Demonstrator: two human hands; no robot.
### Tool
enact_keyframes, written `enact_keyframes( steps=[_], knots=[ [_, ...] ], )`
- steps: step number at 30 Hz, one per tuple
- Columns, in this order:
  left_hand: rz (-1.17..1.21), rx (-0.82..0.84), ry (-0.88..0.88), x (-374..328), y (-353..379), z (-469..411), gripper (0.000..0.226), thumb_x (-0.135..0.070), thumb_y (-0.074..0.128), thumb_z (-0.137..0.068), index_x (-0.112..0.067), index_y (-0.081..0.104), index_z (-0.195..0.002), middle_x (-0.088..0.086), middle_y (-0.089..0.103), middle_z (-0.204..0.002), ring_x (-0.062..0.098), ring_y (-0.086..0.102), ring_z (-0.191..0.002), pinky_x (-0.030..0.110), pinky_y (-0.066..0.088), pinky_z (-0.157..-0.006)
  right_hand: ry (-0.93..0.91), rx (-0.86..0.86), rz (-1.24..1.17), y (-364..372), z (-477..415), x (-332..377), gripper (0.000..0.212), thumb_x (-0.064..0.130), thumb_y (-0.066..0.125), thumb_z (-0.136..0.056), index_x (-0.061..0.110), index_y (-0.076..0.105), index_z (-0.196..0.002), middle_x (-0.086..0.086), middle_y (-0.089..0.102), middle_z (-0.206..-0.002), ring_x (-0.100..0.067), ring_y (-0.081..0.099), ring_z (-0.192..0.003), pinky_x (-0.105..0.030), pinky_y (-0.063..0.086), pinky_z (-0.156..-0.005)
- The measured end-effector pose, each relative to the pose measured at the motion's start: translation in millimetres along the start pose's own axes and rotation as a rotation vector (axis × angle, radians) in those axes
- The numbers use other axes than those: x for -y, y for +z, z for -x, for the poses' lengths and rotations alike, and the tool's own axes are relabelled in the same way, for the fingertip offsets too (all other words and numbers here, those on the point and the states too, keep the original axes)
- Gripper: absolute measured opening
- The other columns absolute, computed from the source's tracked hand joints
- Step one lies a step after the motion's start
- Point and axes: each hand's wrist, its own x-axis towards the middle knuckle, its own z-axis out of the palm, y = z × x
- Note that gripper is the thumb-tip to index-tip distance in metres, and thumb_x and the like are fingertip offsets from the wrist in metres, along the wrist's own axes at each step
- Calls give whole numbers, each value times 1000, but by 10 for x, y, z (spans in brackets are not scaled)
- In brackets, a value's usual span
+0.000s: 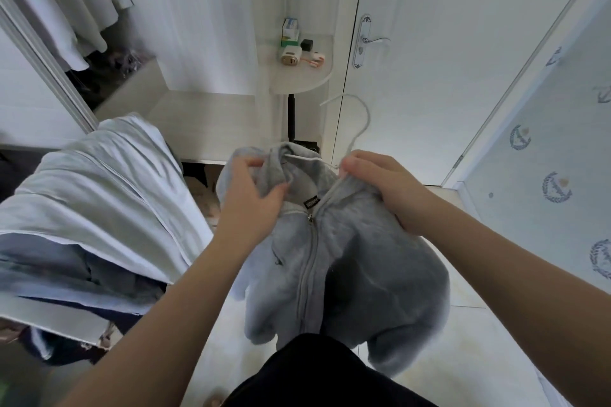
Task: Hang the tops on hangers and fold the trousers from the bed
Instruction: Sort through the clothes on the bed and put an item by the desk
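grey zip hoodie [347, 261] hung in front of the person, held up off the tiled floor [463, 324]. zip was closed below the neck, black label showing inside the collar. white hanger [367, 117] sat partly inside the hoodie: one arm visible across the open neck, hook sticking up just above the collar.

l hand [254, 195] was clenched round a bunch of fabric at the hoodie's left shoulder/hood, fingers curled in. r hand [380, 188] grasped the collar on the hoodie's right side, thumb & fingers pinched at the base of the hook. couldn't tell whether it held the hanger itself or only cloth. both forearms were bare.

close by, left of the hoodie: pile of pale clothes [92, 195], light blue & white layers w/ darker stuff under. beyond the hoodie & a bit left: small rounded shelf [297, 79] w/ small boxes & other bits too small to id. beyond the hoodie, right of the hook: white door [446, 59], shut, w/ silver lever handle [370, 40]. far left of the hoodie & further back: wardrobe [46, 63], open, w/ pale garments [59, 10] hanging. right of the hoodie: wall [545, 175] w/ blue anchor/wreath print. just below the hoodie's hem, nearest the camera: person's black clothing [314, 373].
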Motion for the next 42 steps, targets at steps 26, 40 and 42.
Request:
enact_keyframes(
  steps=[26, 40, 42],
  knots=[
    [226, 167, -100, -116, -2, -220, 26, -31, 71, -92, -14, 65, -74, 0, 60, -70, 11, 55, -65, 28, 47, -61, -65, 156, 862, 192, -41, -114, 49, 35, 42, -106, 3, 51, -70, -1, 49, -62, -10, 44, -54, -33, 43, -64],
    [560, 79, -247, -13, -117, -92, 8, -19, 63, -99, -20, 68, -105, -7, 73, -91, 14, 68, -92, 32, 57, -85, -168, -9, 587, 2, -88, -122, 50, 31, 50, -104, 8, 53, -60, 11, 53, -50, 7, 52, -54, -13, 40, -60],
    [-82, -30, 130, 84, -135, -77, 13, -32, 65, -96, -31, 65, -110, -10, 67, -101, 12, 65, -91, 33, 53, -87, -172, -32, 567, -2, -78, -166, 50, 35, 51, -103, 13, 52, -58, 8, 48, -51, -1, 45, -50, -16, 39, -57]
  ],
)
